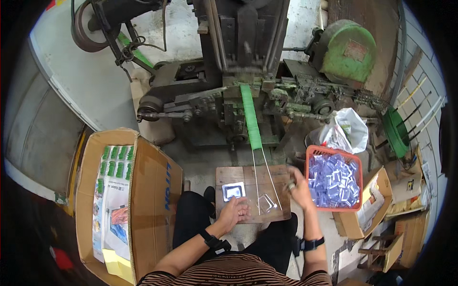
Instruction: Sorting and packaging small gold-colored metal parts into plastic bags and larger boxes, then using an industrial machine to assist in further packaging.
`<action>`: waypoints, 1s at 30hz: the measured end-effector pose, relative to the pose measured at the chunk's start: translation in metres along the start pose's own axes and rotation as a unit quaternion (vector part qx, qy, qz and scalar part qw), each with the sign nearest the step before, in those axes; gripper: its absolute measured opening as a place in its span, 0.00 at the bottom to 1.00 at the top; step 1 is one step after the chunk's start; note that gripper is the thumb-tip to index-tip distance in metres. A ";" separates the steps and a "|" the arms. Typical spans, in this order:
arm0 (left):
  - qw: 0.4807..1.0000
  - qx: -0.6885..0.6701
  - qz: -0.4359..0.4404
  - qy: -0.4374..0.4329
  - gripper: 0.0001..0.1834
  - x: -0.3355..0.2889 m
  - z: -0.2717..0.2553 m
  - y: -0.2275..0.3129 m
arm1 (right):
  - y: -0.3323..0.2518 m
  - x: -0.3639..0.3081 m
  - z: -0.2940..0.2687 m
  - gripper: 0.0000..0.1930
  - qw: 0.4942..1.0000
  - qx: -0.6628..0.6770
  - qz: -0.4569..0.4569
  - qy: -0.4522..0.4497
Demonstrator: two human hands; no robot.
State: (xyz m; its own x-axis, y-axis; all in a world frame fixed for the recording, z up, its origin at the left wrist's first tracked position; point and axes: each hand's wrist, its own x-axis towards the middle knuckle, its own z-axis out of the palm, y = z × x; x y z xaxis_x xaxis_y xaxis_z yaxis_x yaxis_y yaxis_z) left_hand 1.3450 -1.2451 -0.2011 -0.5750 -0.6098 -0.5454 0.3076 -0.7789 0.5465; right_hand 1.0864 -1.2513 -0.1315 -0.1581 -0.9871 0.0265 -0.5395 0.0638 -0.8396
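My left hand [233,212] is over a wooden board [229,175] across my lap, fingers stretched out and apart. Its fingertips reach the lower edge of a small clear plastic tray [233,191] lying on the board. Beyond the board's right edge, my right hand [300,190] is raised beside a red basket [334,208], thumb and fingers apart with nothing visible between them. A second clear plastic tray [268,203] rests on the board between two thin metal rails [255,176]. Up these rails, a long row of green pieces [250,117] slopes down from the machine.
A dark metal machine [243,43] with a green wheel guard [347,52] stands ahead. Many bluish clear trays [336,181] fill the basket. On the left, a cardboard box [155,209] holds packed green pieces [114,162]. A white bag [350,128] and another carton [365,217] stand right.
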 end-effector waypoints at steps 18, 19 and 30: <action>0.996 -0.067 0.025 -0.049 0.26 -0.009 0.070 0.006 | -0.082 0.048 0.009 0.13 0.985 -0.170 0.010 0.007; 0.996 -0.074 0.030 -0.044 0.25 -0.009 0.074 0.006 | -0.074 0.047 0.007 0.13 0.985 -0.172 0.014 0.008; 0.997 -0.064 0.030 -0.017 0.27 -0.023 0.085 -0.007 | -0.057 0.103 0.035 0.16 0.986 -0.012 -0.166 0.022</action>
State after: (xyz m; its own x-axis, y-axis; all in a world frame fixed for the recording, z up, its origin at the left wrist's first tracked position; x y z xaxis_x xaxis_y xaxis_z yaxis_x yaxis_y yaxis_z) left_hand 1.2915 -1.2130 -0.1381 -0.5771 -0.6526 -0.4910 0.4358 -0.7545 0.4907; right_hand 1.1298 -1.3619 -0.1003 -0.0040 -0.9468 0.3218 -0.5874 -0.2582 -0.7670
